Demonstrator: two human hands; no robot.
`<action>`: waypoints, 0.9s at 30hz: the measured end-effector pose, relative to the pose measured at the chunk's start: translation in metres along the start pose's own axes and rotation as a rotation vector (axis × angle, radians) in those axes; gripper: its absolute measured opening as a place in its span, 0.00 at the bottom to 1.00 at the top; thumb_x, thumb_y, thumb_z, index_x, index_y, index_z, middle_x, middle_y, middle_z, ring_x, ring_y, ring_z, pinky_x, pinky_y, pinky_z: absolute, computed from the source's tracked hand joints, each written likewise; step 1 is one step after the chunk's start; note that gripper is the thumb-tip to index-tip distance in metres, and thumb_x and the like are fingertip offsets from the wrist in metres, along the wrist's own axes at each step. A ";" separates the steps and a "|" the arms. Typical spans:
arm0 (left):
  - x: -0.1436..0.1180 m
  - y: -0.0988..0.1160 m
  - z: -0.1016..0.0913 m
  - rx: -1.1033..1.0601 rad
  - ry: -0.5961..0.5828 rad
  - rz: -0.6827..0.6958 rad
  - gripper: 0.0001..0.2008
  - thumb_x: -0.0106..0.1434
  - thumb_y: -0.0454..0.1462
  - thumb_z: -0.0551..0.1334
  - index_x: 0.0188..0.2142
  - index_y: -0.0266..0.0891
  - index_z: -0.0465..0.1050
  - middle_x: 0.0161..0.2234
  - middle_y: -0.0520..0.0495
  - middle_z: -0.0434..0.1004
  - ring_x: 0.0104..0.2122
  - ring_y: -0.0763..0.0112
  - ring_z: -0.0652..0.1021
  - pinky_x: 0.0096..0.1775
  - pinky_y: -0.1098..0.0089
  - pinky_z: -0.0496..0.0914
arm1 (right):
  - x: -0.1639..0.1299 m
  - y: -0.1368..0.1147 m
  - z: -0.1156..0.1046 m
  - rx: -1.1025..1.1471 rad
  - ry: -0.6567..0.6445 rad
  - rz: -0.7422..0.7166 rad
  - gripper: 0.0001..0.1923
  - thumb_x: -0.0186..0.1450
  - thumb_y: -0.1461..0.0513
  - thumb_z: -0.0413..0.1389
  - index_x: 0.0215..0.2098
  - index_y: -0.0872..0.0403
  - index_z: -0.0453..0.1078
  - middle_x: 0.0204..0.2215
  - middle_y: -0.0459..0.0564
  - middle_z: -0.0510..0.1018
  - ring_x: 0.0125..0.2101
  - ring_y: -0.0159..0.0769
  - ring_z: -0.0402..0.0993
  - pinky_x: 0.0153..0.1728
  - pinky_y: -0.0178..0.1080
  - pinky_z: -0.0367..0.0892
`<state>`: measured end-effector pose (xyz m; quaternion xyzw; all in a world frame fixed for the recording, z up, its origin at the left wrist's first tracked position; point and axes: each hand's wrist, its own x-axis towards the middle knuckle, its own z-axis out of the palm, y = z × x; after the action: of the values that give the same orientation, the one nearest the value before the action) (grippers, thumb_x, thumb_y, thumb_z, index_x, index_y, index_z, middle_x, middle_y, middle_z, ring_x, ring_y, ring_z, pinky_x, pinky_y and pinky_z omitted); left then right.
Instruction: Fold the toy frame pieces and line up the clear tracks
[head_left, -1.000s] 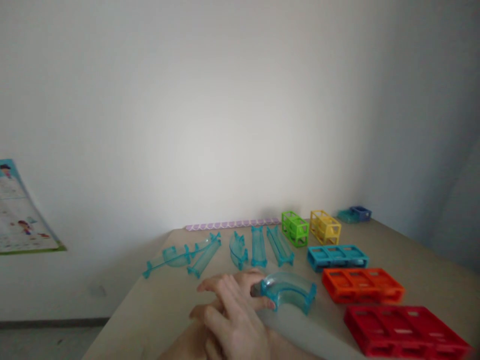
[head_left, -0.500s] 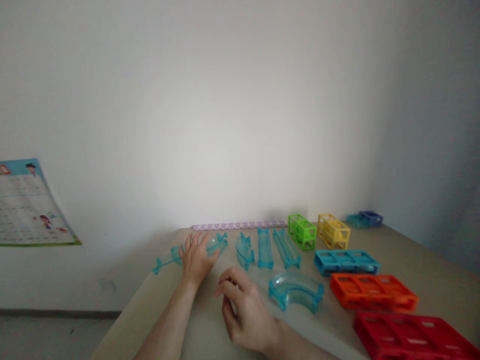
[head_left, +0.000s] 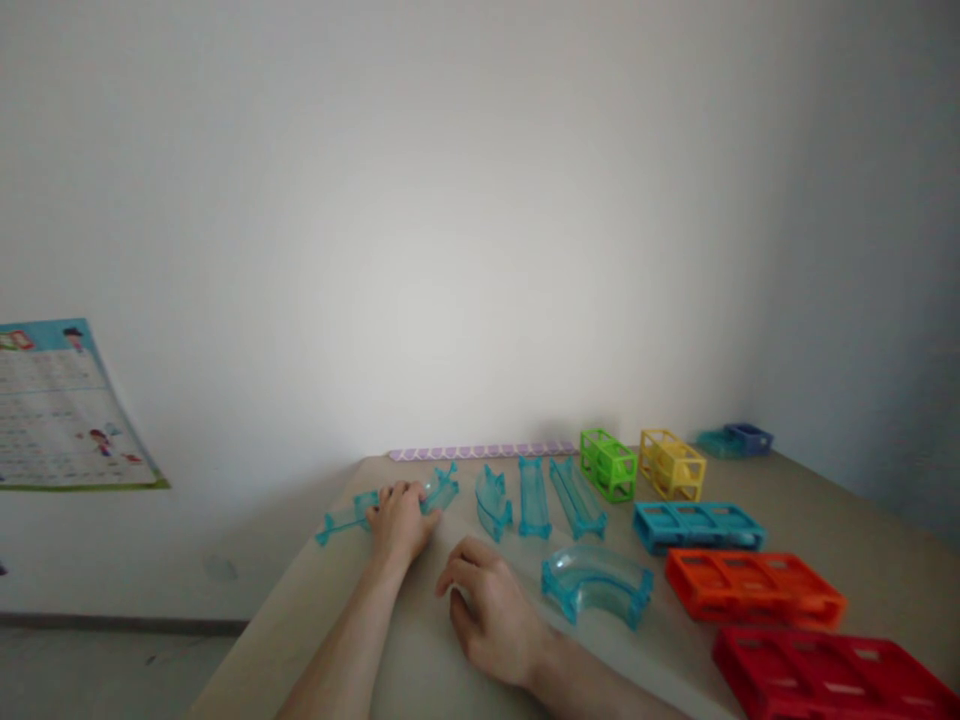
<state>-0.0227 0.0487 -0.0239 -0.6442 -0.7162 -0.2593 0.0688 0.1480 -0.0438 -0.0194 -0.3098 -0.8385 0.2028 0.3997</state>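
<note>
Head view: a person's left hand (head_left: 400, 518) reaches across a tan table (head_left: 825, 520) and lies on a long track (head_left: 439, 492) of clear teal plastic, fingers curled over its middle. Whether the hand grips the piece or only presses on it cannot be told. The track lies at the far left of the table, one end (head_left: 334, 523) poking out to the left of the hand, the other to the right.

The right hand (head_left: 491, 610) rests on the table nearer the camera, to the right of the long track and apart from it, fingers loosely bent and holding nothing. Just right of that hand lies a curved track (head_left: 596, 583), not touched.

Right of the long track, along the far part of the table, stand three shorter teal pieces side by side: a bowed piece (head_left: 493, 500) and two straight pieces (head_left: 533, 494) (head_left: 577, 496). Further right sit a green frame (head_left: 608, 463) and a yellow frame (head_left: 673, 464), then a small blue piece (head_left: 739, 438) in the far corner. Nearer the camera on that side lie a blue rack (head_left: 697, 524), an orange rack (head_left: 754, 587) and a red rack (head_left: 832, 675) in a row.

A purple strip (head_left: 480, 452) lies along the wall behind the tracks. A poster (head_left: 64, 405) leans on the wall, well to the left of the long track.
</note>
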 end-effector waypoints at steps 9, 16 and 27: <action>0.004 -0.003 0.004 -0.171 0.167 -0.088 0.15 0.58 0.44 0.57 0.19 0.39 0.69 0.26 0.45 0.74 0.30 0.61 0.73 0.34 0.67 0.59 | -0.001 0.007 0.004 -0.009 -0.035 0.042 0.17 0.52 0.76 0.49 0.33 0.54 0.72 0.34 0.50 0.72 0.37 0.36 0.70 0.39 0.35 0.66; 0.007 -0.013 0.007 -0.524 0.324 -0.165 0.16 0.57 0.44 0.56 0.17 0.40 0.65 0.18 0.48 0.69 0.22 0.66 0.68 0.29 0.69 0.57 | 0.000 0.007 0.001 -0.035 -0.054 0.076 0.18 0.54 0.75 0.49 0.37 0.54 0.72 0.37 0.51 0.71 0.39 0.36 0.70 0.42 0.35 0.66; -0.005 0.007 -0.008 -1.392 0.354 -0.128 0.15 0.54 0.46 0.61 0.19 0.38 0.65 0.18 0.52 0.70 0.22 0.69 0.74 0.29 0.70 0.66 | -0.004 0.009 0.004 -0.077 -0.138 0.204 0.35 0.58 0.65 0.55 0.63 0.54 0.54 0.66 0.60 0.46 0.63 0.49 0.49 0.59 0.49 0.52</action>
<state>-0.0172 0.0406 -0.0175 -0.4437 -0.3994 -0.7597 -0.2579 0.1499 -0.0409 -0.0294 -0.3940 -0.8353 0.2312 0.3061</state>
